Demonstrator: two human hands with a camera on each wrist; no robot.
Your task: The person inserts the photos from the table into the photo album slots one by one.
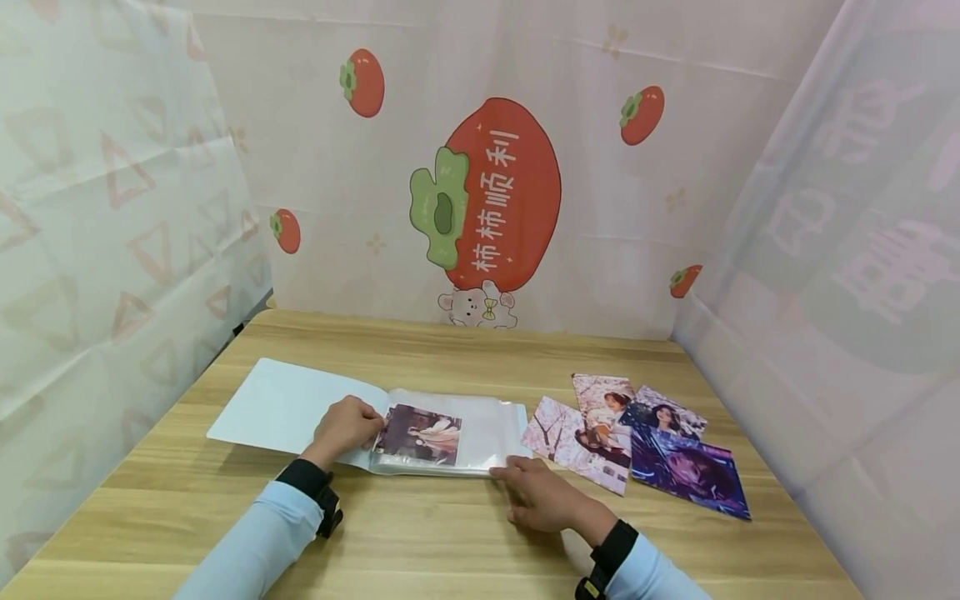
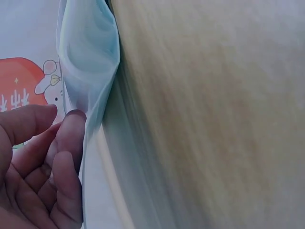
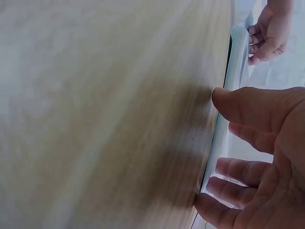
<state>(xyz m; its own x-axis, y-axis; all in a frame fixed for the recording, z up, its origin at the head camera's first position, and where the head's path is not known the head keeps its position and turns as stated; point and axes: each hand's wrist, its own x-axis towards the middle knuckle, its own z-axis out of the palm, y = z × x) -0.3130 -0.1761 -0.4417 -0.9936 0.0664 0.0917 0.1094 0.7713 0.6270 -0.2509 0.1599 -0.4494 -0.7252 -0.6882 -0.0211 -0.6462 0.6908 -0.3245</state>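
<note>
A photo album with a pale blue cover (image 1: 288, 404) lies spread on the table. On its clear plastic sleeves (image 1: 483, 429) a photo of a figure in pale robes (image 1: 423, 435) sits toward the spine. My left hand (image 1: 348, 429) rests by the spine at the photo's left edge. Its fingers (image 2: 66, 179) are loosely bent against the album in the left wrist view. At the album's front right corner is my right hand (image 1: 543, 496), fingers (image 3: 240, 169) spread, thumb and fingertips touching the front edge.
Several loose photos lie right of the album, overlapping: one of pink blossoms (image 1: 585, 442), one upright portrait (image 1: 600, 396), a darker one (image 1: 667, 412) and a purple one (image 1: 690, 475). A patterned cloth (image 1: 322, 167) hangs behind the wooden table (image 1: 420, 542) and along both sides.
</note>
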